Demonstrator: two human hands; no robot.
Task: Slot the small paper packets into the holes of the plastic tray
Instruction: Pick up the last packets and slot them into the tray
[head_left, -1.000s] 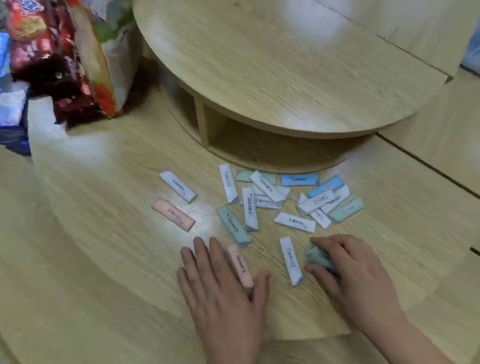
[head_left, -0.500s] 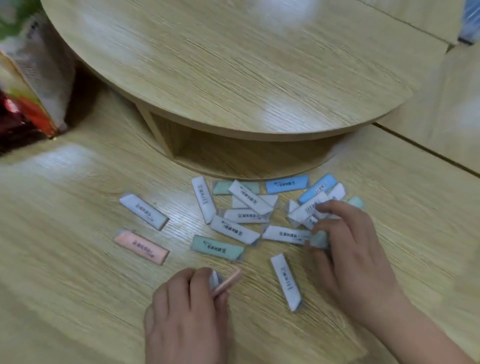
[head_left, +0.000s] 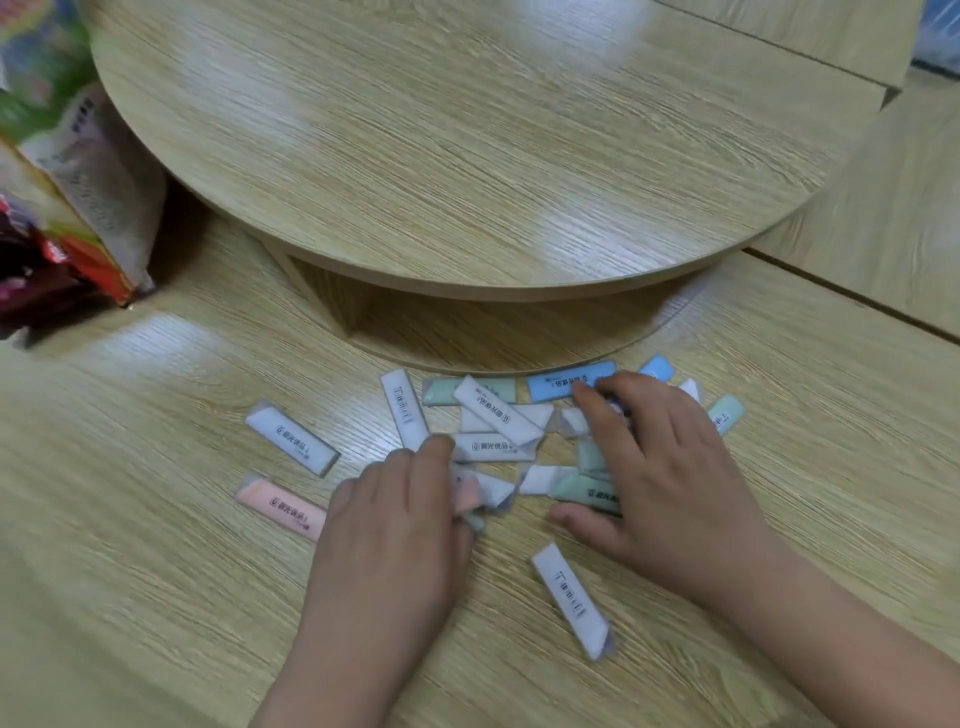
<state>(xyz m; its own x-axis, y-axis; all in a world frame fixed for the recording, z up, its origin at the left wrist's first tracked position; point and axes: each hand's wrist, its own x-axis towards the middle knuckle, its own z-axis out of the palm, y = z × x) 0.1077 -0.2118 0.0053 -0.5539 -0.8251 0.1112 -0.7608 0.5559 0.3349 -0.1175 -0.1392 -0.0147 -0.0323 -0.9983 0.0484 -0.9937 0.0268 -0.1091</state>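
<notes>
I see my left hand with its fingers curled round a pink packet and a white one; my right hand pinches a mint-green packet between thumb and palm, forefinger touching the blue packet. The other packets, flat film-wrapped rectangles with printed labels, lie scattered and overlapping on the wood-grain desk, just before a raised round wooden tier.
</notes>
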